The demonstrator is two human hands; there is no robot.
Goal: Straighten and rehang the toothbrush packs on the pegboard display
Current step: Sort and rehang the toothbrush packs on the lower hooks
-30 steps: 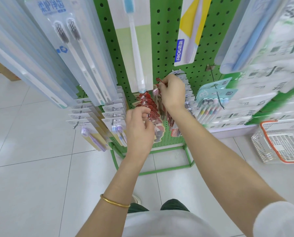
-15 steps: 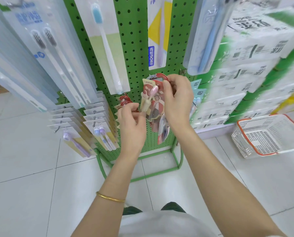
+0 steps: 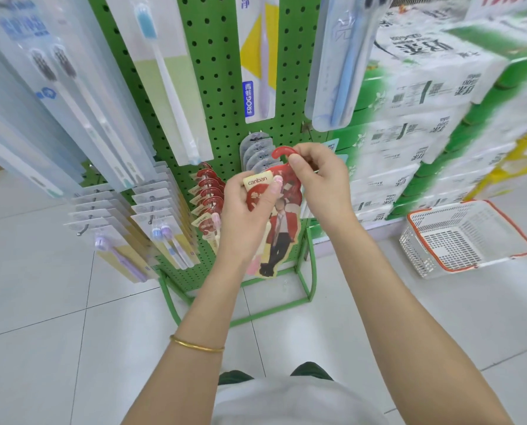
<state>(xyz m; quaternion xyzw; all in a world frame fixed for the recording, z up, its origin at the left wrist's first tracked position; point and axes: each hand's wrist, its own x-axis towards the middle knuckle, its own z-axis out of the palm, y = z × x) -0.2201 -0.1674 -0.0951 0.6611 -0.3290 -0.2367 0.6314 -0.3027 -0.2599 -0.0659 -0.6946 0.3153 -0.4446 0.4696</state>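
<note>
I am gripping the canban toothbrush pack (image 3: 282, 237) with my left hand (image 3: 245, 219) and pinching its red hook (image 3: 282, 150), at twelve o'clock, with my right hand (image 3: 320, 185), before the green pegboard (image 3: 222, 96); matching packs (image 3: 208, 194) are hanging at nine o'clock.

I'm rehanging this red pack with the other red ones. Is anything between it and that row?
Nothing visible; only the left hand, gripping the red pack with the right hand, lies between it and the red row.

The held red pack (image 3: 282, 210) reads "canban"; a hanging yellow pack (image 3: 257, 56) reads "FROG".
</note>
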